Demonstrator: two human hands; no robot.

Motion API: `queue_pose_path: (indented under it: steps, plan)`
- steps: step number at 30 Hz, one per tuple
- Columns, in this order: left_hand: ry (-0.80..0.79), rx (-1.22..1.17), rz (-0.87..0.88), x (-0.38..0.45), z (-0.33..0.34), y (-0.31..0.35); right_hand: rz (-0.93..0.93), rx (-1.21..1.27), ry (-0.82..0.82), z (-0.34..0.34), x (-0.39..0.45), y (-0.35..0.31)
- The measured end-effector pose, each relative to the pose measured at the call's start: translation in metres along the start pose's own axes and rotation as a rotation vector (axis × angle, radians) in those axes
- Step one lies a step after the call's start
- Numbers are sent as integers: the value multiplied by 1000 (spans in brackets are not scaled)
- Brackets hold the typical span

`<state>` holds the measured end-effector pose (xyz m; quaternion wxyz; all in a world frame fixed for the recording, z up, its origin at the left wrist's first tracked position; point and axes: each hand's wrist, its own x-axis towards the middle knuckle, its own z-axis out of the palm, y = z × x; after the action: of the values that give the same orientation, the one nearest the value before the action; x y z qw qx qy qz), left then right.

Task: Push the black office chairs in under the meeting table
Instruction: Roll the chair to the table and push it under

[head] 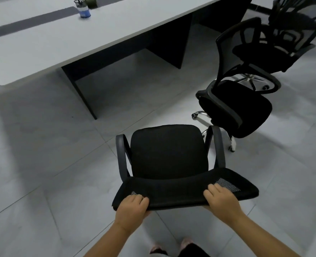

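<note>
Head view: a black chair (169,153) stands on the grey tiled floor (42,164) directly in front of the person, its seat facing the table (64,39) and well apart from it, not yet under the top. Its backrest top (183,191) runs across the lower middle of the view, with a curved armrest on each side of the seat. The left hand (131,208) is closed over the backrest's left end, fingers curled on top and thumb underneath. The right hand (222,201) is closed over the right part of the same edge, fingers (213,190) lying across the mesh. Both bare forearms reach up from the bottom of the frame, and the person's feet show between them at the lower edge.

To the right, a second chair (240,108) stands turned at an angle, also clear of the table, with its chrome base and castors showing beneath the seat. Just beyond it, at the upper right, a third chair (292,38) with a mesh back stands near the table's far end.

The table is long, with a pale top on dark panel legs and a dark strip along its middle. On that strip, at the upper left, stand a blue-and-white cup (84,11) and a mesh pen holder (78,2), with a dark green object just behind them.
</note>
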<state>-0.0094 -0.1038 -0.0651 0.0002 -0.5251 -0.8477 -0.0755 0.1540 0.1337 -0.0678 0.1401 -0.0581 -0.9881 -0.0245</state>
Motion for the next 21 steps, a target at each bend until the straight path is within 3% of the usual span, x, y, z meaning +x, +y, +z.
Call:
queue_pose_path:
  steps: [3, 8, 15, 21]
  plan:
    - [21, -39, -37, 19, 3, -1, -45, -1, 70, 6, 16, 18]
    - [119, -97, -64, 72, 16, -14, -62, 1, 19, 20, 62, 63]
    - [225, 46, -191, 141, 30, -40, -203, 53, -26, 55, 148, 122]
    - [199, 101, -282, 189, 30, -57, -295, 126, 49, 86, 224, 164]
